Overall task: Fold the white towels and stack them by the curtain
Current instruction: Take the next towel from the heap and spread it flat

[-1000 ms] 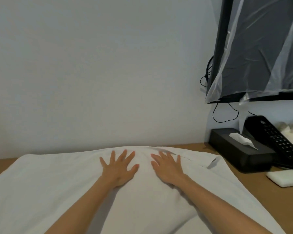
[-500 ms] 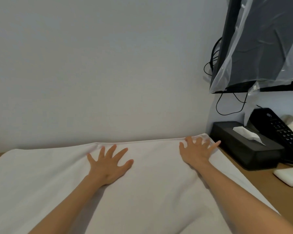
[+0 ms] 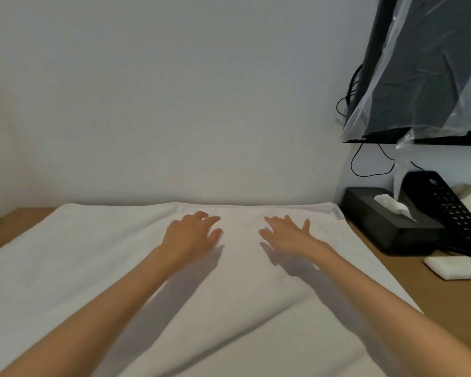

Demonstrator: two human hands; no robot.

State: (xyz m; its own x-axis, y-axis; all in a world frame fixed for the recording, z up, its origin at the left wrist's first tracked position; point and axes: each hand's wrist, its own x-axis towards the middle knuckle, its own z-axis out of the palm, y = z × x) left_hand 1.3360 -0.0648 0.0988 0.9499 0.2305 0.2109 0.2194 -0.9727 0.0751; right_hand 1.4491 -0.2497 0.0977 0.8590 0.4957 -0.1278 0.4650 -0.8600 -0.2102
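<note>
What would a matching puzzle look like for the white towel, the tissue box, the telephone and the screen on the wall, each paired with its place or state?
Things:
1. white towel
2. tissue box
3. telephone
4. flat screen

Places or states:
a. covered in clear plastic film
b. spread flat on the wooden desk
c. black, with a white tissue sticking out of the top
d. right of the tissue box, keypad facing up

Pairs: 1-b, 2-c, 3-d, 4-a

White towel's (image 3: pixel 65 268) near edge out of frame
</note>
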